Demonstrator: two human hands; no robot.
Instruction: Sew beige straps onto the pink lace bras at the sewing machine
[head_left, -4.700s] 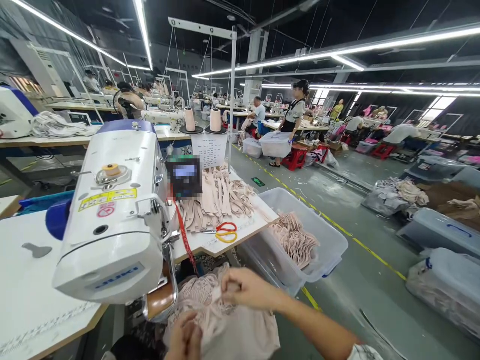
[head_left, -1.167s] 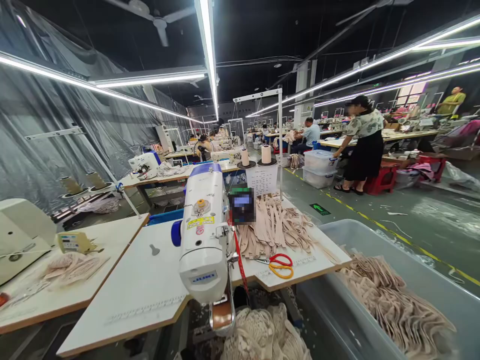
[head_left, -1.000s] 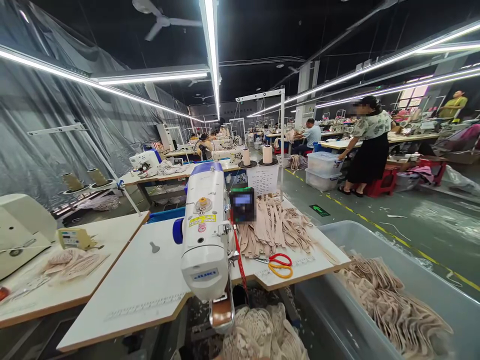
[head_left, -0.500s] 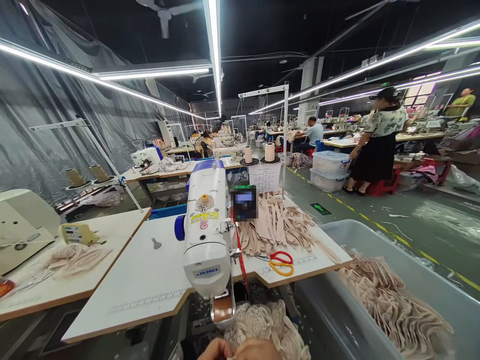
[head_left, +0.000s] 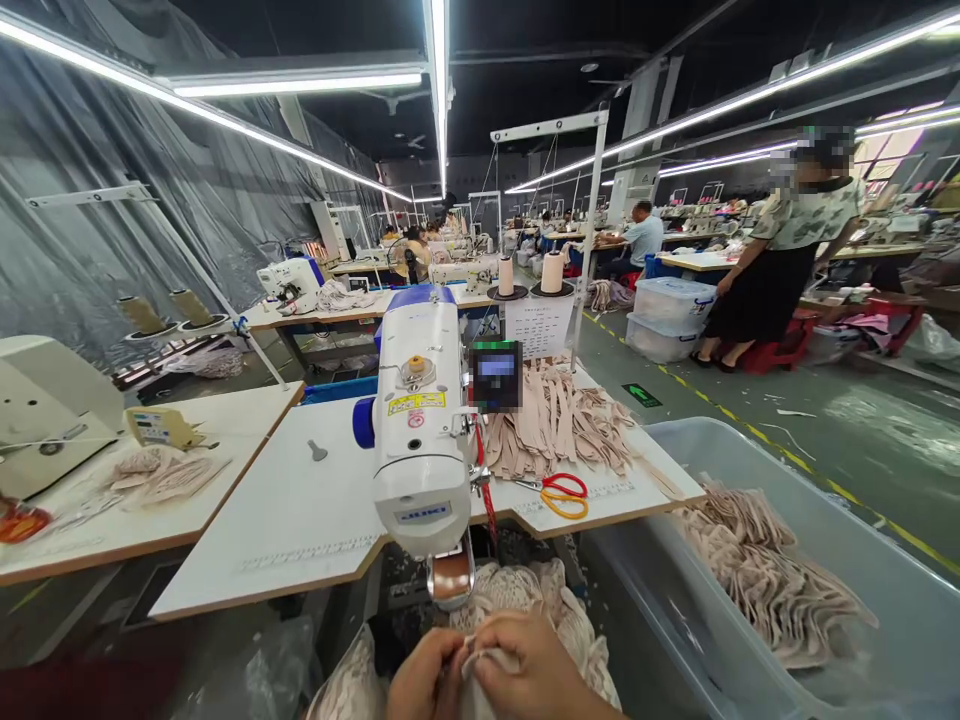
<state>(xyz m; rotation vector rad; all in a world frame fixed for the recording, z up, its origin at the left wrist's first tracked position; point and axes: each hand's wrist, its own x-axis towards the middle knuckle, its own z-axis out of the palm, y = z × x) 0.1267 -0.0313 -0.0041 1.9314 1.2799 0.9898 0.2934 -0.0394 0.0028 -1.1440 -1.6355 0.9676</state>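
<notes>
At the bottom centre my left hand (head_left: pixel 429 672) and my right hand (head_left: pixel 525 662) are close together, fingers pinched on a pale piece of fabric (head_left: pixel 487 662) between them. Its full shape is hidden by the fingers. Just above stands a white and blue JUKI sewing machine (head_left: pixel 420 430), its rounded front end (head_left: pixel 452 578) pointing toward my hands. A heap of beige fabric pieces (head_left: pixel 517 585) lies below and behind my hands. Scissors with red and yellow handles (head_left: pixel 564 495) rest on the white table (head_left: pixel 300 510), right of the machine, beside a pile of beige strips (head_left: pixel 559 420).
A large grey plastic bin (head_left: pixel 697 432) with stacked beige fabric stands at the right. Another sewing machine (head_left: pixel 52 410) is on the left table. Two thread cones (head_left: pixel 553 272) stand behind my machine. A person in a black skirt (head_left: pixel 772 280) stands at the back right.
My view has tilted down, so more of both hands shows. The hands have come up a little with the fabric pinched between them. The standing person appears further right.
</notes>
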